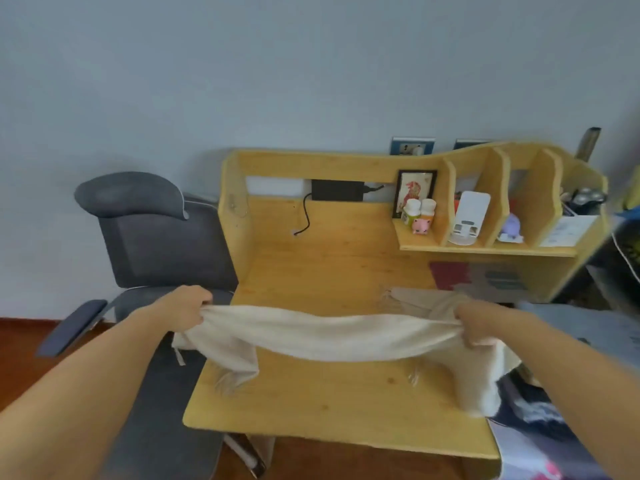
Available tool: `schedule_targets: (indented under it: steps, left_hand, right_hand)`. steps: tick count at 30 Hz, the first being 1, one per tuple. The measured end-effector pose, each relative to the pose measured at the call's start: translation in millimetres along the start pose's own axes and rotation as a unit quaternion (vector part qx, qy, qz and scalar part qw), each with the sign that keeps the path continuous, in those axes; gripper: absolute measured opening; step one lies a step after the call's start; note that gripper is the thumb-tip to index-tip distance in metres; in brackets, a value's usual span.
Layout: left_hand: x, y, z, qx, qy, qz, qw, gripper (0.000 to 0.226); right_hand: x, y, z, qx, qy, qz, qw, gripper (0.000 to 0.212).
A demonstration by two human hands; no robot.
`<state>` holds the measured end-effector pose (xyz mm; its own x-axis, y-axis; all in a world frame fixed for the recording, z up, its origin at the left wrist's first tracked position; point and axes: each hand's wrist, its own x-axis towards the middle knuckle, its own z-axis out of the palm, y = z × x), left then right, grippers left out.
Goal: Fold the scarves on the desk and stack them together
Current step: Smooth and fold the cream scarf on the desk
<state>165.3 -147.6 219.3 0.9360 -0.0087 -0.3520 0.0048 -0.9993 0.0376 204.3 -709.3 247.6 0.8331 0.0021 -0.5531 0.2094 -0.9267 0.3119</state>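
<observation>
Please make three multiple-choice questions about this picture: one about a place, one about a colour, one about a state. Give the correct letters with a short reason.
1. Where is the grey chair?
A. left of the desk
B. right of it
C. on it

2. What colour is the held scarf?
A. red
B. cream
C. black

3. How is the scarf held?
A. by one hand
B. by both hands
C. by none

Answers:
1 A, it stands by the desk's left edge.
2 B, the cloth is pale cream.
3 B, the left hand and right hand each grip it.

Patterned scarf [485, 277] under the shelf [485, 250] (blurred, partly hidden)
</observation>
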Motion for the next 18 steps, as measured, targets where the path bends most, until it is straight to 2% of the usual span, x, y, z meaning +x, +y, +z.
schedule_targets:
  steps: [3, 5, 6, 8, 11, 13, 15, 18]
  left_hand:
    - [1, -19, 14, 0.001, 0.02, -0.04, 0.999, 0.026]
    - [3, -32, 4, 0.025, 0.045, -0.095, 0.994, 0.021]
    - [4, -36, -4, 0.025, 0.076, -0.131, 0.988, 0.019]
    - [7, -33, -31, -0.017, 0.201, -0.175, 0.964, 0.02]
    - [8, -11, -93, -0.091, 0.407, -0.164, 0.894, 0.017]
    - [7, -4, -131, -0.134, 0.48, -0.139, 0.856, 0.021]
    - [4, -11, -147, -0.123, 0.501, -0.122, 0.848, 0.025]
    - [-3, -38, -126, -0.014, 0.471, -0.085, 0.878, 0.023]
  right_hand:
    - [22, -17, 11, 0.044, 0.003, -0.009, 0.999, 0.035]
    - [30, -20, 8, 0.053, 0.054, 0.021, 0.997, 0.031]
    - [30, -20, 2, 0.093, 0.086, 0.044, 0.991, 0.028]
    - [20, -19, -21, 0.176, 0.167, 0.092, 0.966, 0.014]
    - [13, -8, -62, 0.23, 0.331, 0.155, 0.902, 0.009]
    - [10, -1, -82, 0.235, 0.441, 0.162, 0.851, 0.013]
    - [11, 4, -88, 0.204, 0.514, 0.147, 0.82, 0.017]
    - [13, 3, -65, 0.122, 0.55, 0.104, 0.82, 0.03]
